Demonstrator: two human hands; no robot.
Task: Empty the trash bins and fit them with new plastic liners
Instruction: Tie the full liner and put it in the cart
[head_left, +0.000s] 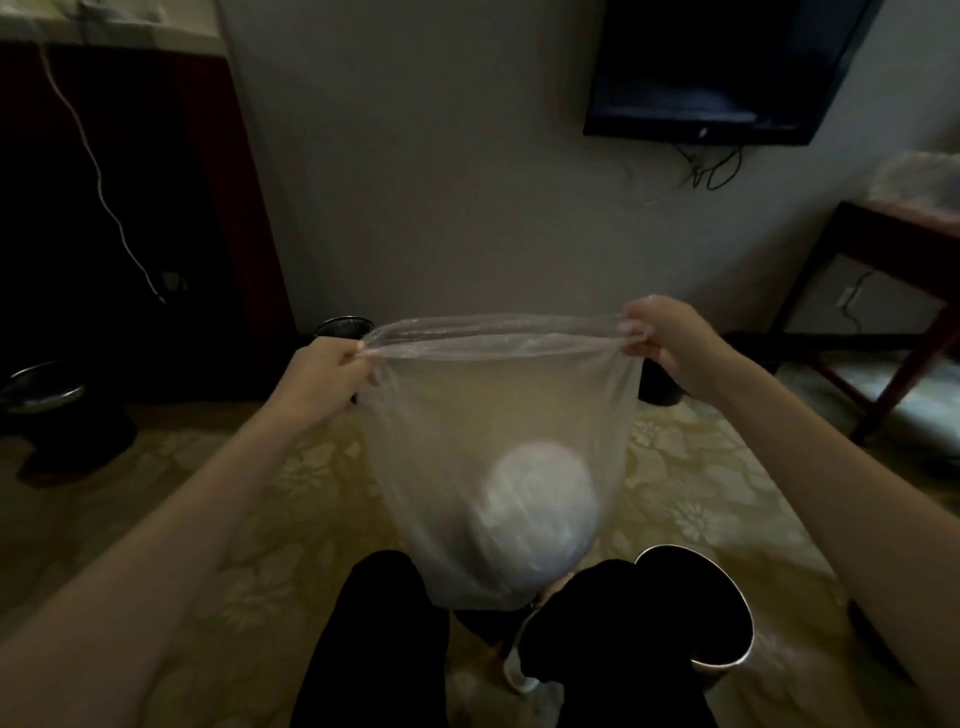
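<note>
patterned carpet (701, 493) lay below | clear plastic bag (467, 415) hung above it, mouth stretched wide | black bin (748, 618) stood near bag's bottom | white wad (535, 509) sat low inside bag | left hand (322, 371) pinched mouth's left edge | right hand (670, 338) pinched right edge

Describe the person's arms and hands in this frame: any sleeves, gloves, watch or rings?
No sleeves show: the left arm and right arm are bare right to the frame edge. The left hand and right hand wear no gloves. No watch, bracelet or ring is visible on wrists or fingers, though the picture is dim and soft.
</note>
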